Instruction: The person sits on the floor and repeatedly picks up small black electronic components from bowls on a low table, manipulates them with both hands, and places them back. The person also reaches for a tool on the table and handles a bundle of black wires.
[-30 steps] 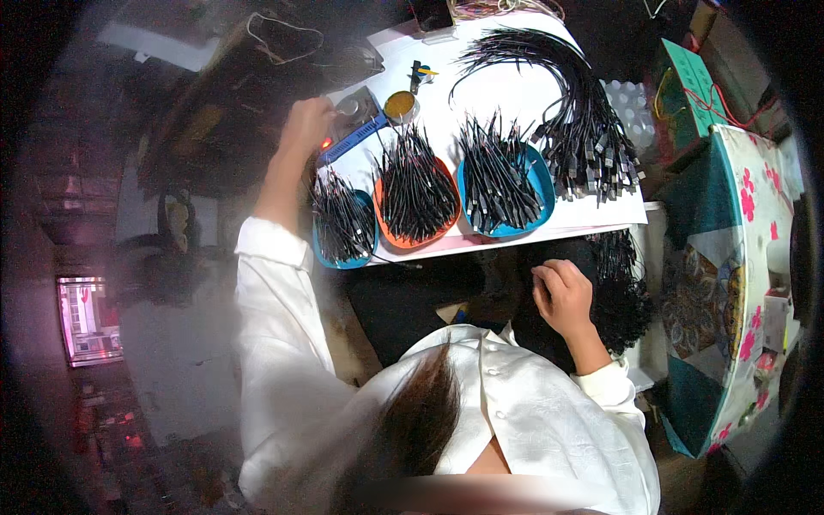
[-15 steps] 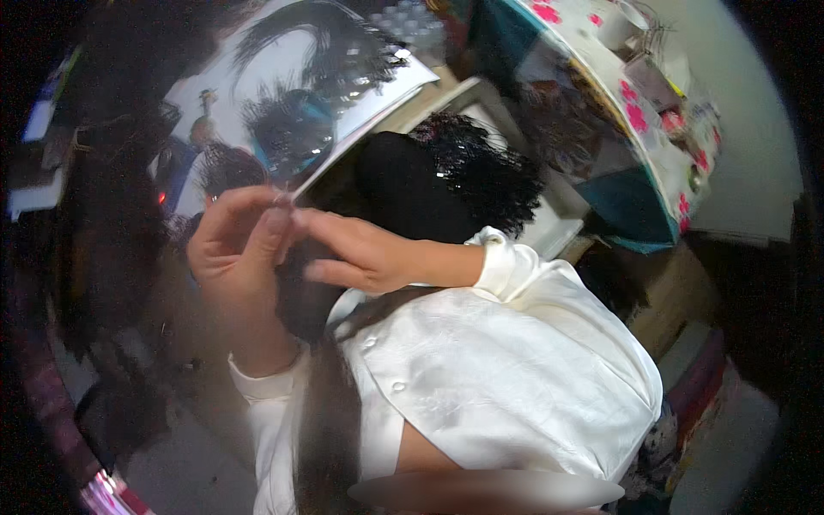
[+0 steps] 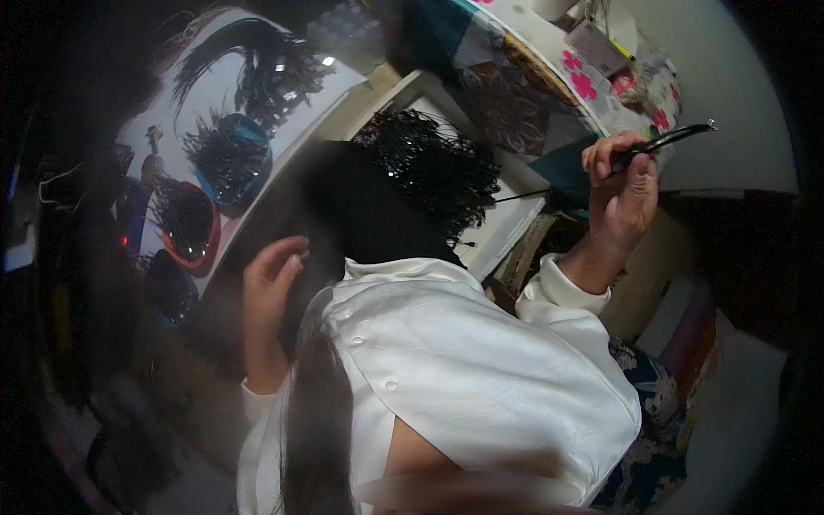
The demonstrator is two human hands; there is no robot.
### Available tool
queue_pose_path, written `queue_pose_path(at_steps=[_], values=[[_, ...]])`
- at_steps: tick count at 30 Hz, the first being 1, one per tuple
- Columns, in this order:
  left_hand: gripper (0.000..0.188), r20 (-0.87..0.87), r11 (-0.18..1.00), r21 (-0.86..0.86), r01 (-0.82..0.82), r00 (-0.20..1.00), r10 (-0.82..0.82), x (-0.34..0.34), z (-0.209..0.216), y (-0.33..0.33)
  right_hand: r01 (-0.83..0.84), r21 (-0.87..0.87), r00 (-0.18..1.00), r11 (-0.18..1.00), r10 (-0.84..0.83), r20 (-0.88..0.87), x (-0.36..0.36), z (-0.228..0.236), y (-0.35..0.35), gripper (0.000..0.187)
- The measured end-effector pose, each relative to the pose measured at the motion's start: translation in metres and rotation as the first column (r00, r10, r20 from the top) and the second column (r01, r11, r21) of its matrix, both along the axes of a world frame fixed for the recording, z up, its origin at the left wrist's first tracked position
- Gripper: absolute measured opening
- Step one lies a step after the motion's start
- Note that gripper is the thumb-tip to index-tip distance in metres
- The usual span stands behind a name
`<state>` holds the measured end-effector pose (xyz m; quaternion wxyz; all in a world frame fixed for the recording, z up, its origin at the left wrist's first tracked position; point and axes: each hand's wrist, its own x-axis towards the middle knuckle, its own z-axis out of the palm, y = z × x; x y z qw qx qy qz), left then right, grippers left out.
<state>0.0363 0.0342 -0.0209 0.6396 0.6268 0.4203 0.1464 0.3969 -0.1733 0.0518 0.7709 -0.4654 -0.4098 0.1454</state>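
Raised to the right, my right hand is closed on a thin black wire. The wire is bent into a narrow bundle and its far end has a small shiny tip. A thin black strand runs from the pile toward this hand. My left hand is held near the left side of my body, with fingers curled and thumb a little apart; I see nothing in it. Between the hands, a large heap of black wires with shiny bits lies in a white tray.
On a white board at the left are loose black wires, a teal bowl and an orange bowl, both holding black wires. A dark blue bowl stands nearer. At the far right is a flowered cloth with small items on it.
My hands have come apart from their meeting place at the left. The right hand has swung far right and up with the black wire; the left has lowered slightly, its fingers loosened.
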Motion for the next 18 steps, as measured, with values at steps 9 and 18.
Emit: queue_pose_path(at_steps=[9, 18], values=[[0.024, -0.089, 0.916, -0.021, -0.400, 0.914, 0.397, -0.080, -0.026, -0.027, 0.182, -0.908, 0.936, 0.377, 0.216, 0.277, 0.017, -0.306, 0.155, 0.036], [0.017, -0.160, 0.599, 0.632, -0.492, 0.673, 0.722, -0.140, -0.006, 0.041, 0.443, -0.838, 0.757, 0.318, 0.368, 0.540, -0.013, -0.368, 0.229, 0.039]])
